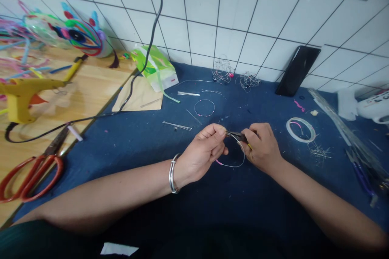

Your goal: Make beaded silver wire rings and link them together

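Wire loop (234,166): one; I find it between the hands, bowed to the near side. Left hand (201,153): pinched on its far end. Right hand (263,147): closed round pliers (236,134), nose pointing left, meeting that pinch; jaw gap, I cannot tell.

My left grip (203,151) pinches the thin wire loop (244,154), pink beads showing low on its curve, and here's my right grip (263,145) wrapped around the pliers (237,135), their nose right up by my left thumb! Just beyond on the blue surface (136,141) lies a small beaded ring (207,115), with two wire tangles (223,72) near the tiled wall (200,16) and a dark phone (298,71) propped to their right. Over on my left: orange-handled scissors (41,162) and a yellow glue gun (22,97); out right, a pale round roll (299,139) beside scattered wire bits (319,152)!
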A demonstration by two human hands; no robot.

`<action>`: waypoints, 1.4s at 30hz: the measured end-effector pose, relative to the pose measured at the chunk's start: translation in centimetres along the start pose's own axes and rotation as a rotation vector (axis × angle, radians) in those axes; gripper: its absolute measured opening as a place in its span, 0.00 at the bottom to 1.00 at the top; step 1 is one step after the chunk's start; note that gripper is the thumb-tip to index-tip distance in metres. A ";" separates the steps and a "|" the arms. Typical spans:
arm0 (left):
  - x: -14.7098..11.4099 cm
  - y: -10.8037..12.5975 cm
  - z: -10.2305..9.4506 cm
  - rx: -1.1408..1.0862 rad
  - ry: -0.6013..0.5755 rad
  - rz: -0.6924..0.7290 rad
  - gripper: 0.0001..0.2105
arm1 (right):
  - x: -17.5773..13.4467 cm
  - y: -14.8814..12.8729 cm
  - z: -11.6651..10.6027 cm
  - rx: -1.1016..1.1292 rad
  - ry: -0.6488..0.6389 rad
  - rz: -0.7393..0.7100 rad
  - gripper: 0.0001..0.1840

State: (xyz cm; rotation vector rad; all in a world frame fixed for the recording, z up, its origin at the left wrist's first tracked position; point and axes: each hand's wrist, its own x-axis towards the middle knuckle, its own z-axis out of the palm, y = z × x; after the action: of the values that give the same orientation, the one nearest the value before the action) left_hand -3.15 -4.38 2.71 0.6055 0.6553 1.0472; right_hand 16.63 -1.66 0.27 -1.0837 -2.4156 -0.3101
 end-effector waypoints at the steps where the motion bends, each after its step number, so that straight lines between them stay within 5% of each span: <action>1: 0.0 0.0 0.1 0.003 0.001 0.011 0.06 | 0.0 -0.1 0.0 0.009 0.006 0.009 0.12; 16: -0.1 -0.3 0.5 0.026 0.006 0.081 0.09 | 0.2 -0.8 -0.2 0.173 -0.057 0.100 0.08; 42: 0.1 -0.5 0.6 -0.245 -0.160 -0.089 0.12 | -0.3 -1.2 0.7 0.233 -0.008 0.054 0.04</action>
State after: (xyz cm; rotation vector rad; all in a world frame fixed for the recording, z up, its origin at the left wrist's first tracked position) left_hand -2.39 -4.59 2.72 0.4375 0.4029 0.9670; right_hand 15.70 -2.37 -0.55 -1.0434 -2.3538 -0.0047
